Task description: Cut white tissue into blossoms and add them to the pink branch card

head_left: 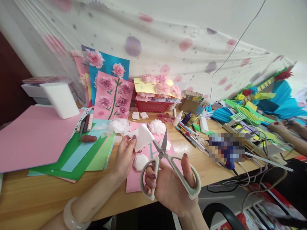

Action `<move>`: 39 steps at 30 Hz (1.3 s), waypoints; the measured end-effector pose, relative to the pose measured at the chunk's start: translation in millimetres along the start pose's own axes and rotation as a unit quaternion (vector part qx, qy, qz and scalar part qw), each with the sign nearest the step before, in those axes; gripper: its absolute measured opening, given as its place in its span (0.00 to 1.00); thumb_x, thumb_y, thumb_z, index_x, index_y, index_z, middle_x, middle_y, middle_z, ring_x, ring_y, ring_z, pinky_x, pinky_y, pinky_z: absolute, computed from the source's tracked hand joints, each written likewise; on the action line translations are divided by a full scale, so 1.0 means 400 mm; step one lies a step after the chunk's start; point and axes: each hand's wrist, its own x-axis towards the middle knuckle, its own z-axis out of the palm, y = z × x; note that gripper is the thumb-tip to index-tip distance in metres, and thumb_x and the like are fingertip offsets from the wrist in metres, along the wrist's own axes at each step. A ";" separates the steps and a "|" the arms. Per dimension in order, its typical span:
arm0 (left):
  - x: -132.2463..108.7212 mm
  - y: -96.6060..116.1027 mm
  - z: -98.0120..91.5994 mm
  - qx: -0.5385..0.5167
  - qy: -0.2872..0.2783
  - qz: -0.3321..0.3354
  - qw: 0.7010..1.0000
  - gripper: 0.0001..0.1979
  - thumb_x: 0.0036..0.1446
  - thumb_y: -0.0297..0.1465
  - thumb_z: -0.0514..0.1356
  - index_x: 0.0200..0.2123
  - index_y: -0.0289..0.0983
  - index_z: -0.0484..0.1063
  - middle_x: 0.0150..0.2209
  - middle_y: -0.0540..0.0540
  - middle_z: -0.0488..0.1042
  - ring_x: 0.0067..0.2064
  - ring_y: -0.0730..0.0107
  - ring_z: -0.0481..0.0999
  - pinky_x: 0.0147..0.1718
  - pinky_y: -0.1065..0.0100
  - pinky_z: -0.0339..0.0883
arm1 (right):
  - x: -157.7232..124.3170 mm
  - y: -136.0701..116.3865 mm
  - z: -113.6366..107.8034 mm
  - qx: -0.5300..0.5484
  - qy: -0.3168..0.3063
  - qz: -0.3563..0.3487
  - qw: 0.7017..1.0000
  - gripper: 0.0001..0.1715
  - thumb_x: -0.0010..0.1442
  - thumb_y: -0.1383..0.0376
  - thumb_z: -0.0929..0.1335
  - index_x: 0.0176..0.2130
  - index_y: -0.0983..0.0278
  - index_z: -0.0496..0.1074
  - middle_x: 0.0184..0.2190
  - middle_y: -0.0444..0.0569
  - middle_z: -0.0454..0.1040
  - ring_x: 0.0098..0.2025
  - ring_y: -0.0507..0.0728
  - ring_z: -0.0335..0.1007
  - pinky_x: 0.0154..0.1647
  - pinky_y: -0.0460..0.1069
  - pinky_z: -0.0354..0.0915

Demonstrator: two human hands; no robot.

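Between the thumb and fingers of my left hand [125,157] is a folded piece of white tissue paper [143,136]. My right hand [173,188] has its thumb and fingers through the handles of a pair of scissors [162,154]. The blades are spread, with one tip by the tissue's right edge; I cannot tell whether they touch. Below both hands lies a pink sheet of card [134,182]. On it rest a fluffy white paper flower [157,127] and a rounded white tissue piece [140,162].
Colored paper sheets [45,137] cover the left side. Behind stand a pink flower picture [112,95] and a red basket [151,106] of paper flowers. Pens [192,139], a white glue bottle [177,118] and cables [265,143] lie rightward. Another person's hands [278,127] are at far right.
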 end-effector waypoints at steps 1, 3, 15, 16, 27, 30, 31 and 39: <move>0.001 -0.001 -0.002 0.004 -0.001 0.004 1.000 0.11 0.51 0.35 0.64 0.35 0.38 0.66 0.37 0.51 0.73 0.35 0.76 0.73 0.31 0.76 0.67 | -0.001 0.001 0.000 0.009 -0.003 0.000 1.000 0.38 0.51 0.33 0.57 0.34 0.62 0.67 0.30 0.48 0.61 0.30 0.55 0.55 0.35 0.52 0.57; 0.003 -0.005 -0.005 0.017 -0.004 0.012 1.000 0.11 0.52 0.36 0.64 0.35 0.38 0.66 0.36 0.52 0.73 0.36 0.75 0.74 0.32 0.76 0.67 | 0.000 0.003 -0.002 0.014 -0.010 0.002 1.000 0.38 0.51 0.33 0.57 0.34 0.63 0.68 0.30 0.49 0.62 0.31 0.55 0.56 0.36 0.52 0.57; 0.008 -0.024 -0.024 0.075 -0.055 0.045 0.995 0.13 0.57 0.39 0.60 0.41 0.39 0.66 0.33 0.51 0.75 0.34 0.70 0.76 0.33 0.71 0.68 | 0.007 0.003 -0.010 -0.003 -0.004 -0.015 1.000 0.40 0.52 0.33 0.57 0.34 0.64 0.69 0.27 0.46 0.60 0.28 0.53 0.54 0.34 0.52 0.57; 0.008 -0.023 -0.024 0.076 -0.054 0.049 0.995 0.13 0.56 0.39 0.60 0.41 0.39 0.66 0.32 0.51 0.75 0.33 0.71 0.76 0.32 0.71 0.68 | 0.007 0.004 -0.011 -0.002 -0.005 -0.018 1.000 0.39 0.52 0.33 0.57 0.34 0.64 0.68 0.27 0.46 0.59 0.28 0.53 0.53 0.34 0.52 0.57; 0.005 -0.015 -0.005 0.027 -0.041 -0.013 0.999 0.16 0.49 0.39 0.66 0.37 0.36 0.70 0.35 0.49 0.76 0.35 0.70 0.76 0.34 0.69 0.72 | 0.009 0.007 -0.069 -0.043 -0.005 -0.045 0.998 0.27 0.56 0.42 0.65 0.34 0.64 0.67 0.25 0.42 0.59 0.23 0.49 0.52 0.26 0.47 0.56; 0.004 -0.009 0.001 0.012 -0.030 -0.021 0.999 0.16 0.46 0.38 0.68 0.36 0.36 0.70 0.34 0.50 0.76 0.35 0.69 0.76 0.34 0.69 0.72 | 0.006 0.003 -0.082 -0.045 0.002 -0.049 0.998 0.26 0.56 0.43 0.65 0.33 0.63 0.66 0.25 0.43 0.60 0.23 0.49 0.52 0.25 0.46 0.56; 0.004 -0.007 0.002 0.010 -0.028 -0.022 0.999 0.16 0.45 0.37 0.68 0.36 0.36 0.70 0.33 0.50 0.76 0.35 0.69 0.76 0.33 0.69 0.71 | 0.004 0.002 -0.085 -0.042 0.001 -0.047 0.998 0.26 0.56 0.43 0.65 0.34 0.63 0.66 0.25 0.43 0.60 0.23 0.49 0.53 0.25 0.46 0.56; 0.001 -0.008 -0.006 0.079 -0.042 -0.002 0.996 0.14 0.48 0.40 0.66 0.28 0.37 0.67 0.19 0.58 0.62 0.19 0.80 0.62 0.19 0.76 0.56 | 0.010 0.007 -0.090 -0.034 -0.015 -0.023 0.999 0.29 0.55 0.41 0.63 0.36 0.65 0.67 0.26 0.44 0.61 0.24 0.51 0.56 0.27 0.48 0.57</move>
